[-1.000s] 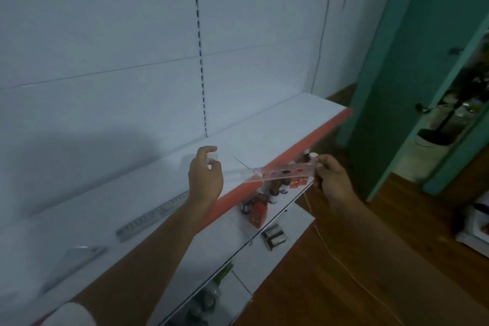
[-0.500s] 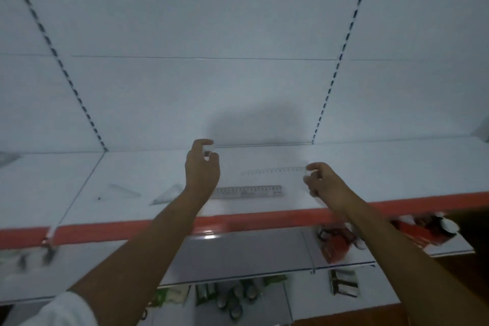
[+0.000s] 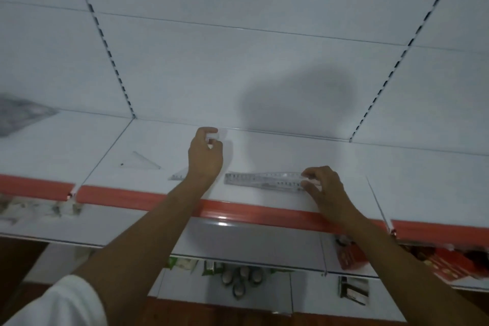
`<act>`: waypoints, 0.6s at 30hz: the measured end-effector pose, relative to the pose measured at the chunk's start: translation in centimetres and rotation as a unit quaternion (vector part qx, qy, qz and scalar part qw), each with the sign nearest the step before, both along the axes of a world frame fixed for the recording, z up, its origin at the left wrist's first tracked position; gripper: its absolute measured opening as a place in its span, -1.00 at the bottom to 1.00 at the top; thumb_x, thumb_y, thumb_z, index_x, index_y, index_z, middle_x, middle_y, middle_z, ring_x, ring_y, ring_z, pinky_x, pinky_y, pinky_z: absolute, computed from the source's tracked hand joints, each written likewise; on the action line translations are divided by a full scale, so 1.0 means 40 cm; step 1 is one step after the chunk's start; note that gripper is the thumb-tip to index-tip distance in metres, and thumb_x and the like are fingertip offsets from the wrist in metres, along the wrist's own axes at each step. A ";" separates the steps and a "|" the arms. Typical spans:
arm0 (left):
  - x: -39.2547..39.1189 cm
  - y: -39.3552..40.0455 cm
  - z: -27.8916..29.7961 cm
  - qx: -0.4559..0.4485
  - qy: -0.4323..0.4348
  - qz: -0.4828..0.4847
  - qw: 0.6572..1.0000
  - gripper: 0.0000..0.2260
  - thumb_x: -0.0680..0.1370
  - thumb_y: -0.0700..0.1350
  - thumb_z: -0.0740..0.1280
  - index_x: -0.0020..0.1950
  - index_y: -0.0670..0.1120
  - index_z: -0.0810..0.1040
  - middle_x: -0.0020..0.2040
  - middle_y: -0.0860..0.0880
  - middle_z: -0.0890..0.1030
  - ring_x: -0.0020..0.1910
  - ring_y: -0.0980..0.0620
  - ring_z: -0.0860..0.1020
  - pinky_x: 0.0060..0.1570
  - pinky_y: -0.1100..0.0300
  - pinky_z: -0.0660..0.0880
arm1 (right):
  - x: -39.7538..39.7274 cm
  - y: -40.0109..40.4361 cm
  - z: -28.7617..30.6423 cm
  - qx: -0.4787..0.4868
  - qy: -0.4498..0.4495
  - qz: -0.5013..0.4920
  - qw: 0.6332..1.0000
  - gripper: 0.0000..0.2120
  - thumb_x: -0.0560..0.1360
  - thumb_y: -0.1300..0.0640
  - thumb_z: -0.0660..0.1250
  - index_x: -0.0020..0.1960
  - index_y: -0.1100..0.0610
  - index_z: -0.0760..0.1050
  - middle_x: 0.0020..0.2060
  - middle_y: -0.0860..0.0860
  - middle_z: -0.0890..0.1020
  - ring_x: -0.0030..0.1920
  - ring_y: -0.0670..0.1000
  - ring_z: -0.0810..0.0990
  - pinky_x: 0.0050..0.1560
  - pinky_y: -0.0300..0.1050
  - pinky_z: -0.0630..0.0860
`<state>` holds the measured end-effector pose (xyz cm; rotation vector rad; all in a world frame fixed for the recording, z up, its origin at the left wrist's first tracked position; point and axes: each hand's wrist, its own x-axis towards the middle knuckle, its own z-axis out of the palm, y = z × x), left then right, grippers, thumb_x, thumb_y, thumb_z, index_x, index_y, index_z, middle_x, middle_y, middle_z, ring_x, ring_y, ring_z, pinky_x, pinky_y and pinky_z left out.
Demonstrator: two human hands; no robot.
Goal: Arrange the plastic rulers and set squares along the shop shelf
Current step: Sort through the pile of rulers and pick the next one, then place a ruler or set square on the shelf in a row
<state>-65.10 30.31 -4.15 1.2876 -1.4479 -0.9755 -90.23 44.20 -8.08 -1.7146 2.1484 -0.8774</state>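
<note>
Two rulers (image 3: 264,180) near shelf (image 3: 264,200) edge, right hand (image 3: 324,184) pinching

ruler (image 3: 264,180) graduations too blurred, seemingly no legible text anywhere

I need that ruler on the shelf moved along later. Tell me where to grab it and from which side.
Take the ruler by its free left end, coming from the front edge of the shelf. It lies flat and thin, lengthwise along the shelf, so slide a fingertip under a long edge and pinch across its width. The right hand holds its right end; the left hand stays clear of it.
</note>
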 end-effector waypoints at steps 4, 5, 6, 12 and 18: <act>-0.008 0.008 0.007 0.016 -0.015 0.031 0.999 -0.84 0.58 -0.20 0.23 0.13 -0.01 0.47 -0.02 0.05 0.51 -0.05 -0.03 0.55 -0.02 0.05 0.52 | 0.005 -0.013 -0.009 0.024 0.034 -0.006 0.999 -0.39 0.34 -0.36 0.04 0.12 -0.02 0.56 0.06 -0.05 0.46 0.10 -0.01 0.36 0.05 -0.12 0.20; -0.011 0.012 0.006 0.018 -0.016 0.034 0.999 -0.84 0.58 -0.20 0.23 0.12 0.00 0.46 -0.03 0.05 0.51 -0.07 -0.03 0.54 -0.05 0.05 0.52 | 0.005 -0.016 -0.014 0.026 0.051 -0.004 0.998 -0.38 0.33 -0.38 0.02 0.13 -0.04 0.57 0.06 -0.04 0.46 0.10 -0.01 0.36 0.03 -0.13 0.17; -0.015 0.015 0.004 0.019 -0.016 0.038 0.999 -0.84 0.58 -0.21 0.23 0.11 0.01 0.46 -0.04 0.05 0.51 -0.10 -0.02 0.53 -0.09 0.06 0.52 | 0.003 -0.020 -0.018 0.026 0.066 -0.002 0.997 -0.38 0.33 -0.37 0.03 0.14 -0.05 0.57 0.07 -0.04 0.45 0.10 -0.01 0.36 0.01 -0.14 0.15; -0.043 0.042 -0.011 0.007 -0.013 0.029 0.999 -0.81 0.58 -0.24 0.22 0.13 -0.02 0.46 -0.03 0.03 0.54 -0.20 0.08 0.50 -0.22 0.28 0.44 | 0.001 -0.036 -0.041 -0.002 0.107 -0.011 0.994 -0.65 0.42 -0.14 0.37 0.12 0.01 0.62 0.03 -0.01 0.52 0.05 0.06 0.46 -0.03 -0.12 0.21; -0.069 0.052 -0.016 0.021 -0.021 0.020 0.999 -0.80 0.58 -0.21 0.22 0.16 -0.01 0.47 0.02 0.00 0.55 -0.20 0.10 0.50 -0.23 0.24 0.45 | -0.008 -0.031 -0.057 -0.021 0.121 -0.009 0.992 -0.69 0.39 -0.12 0.45 0.05 0.03 0.63 -0.06 -0.04 0.54 -0.05 0.02 0.49 -0.07 -0.12 0.24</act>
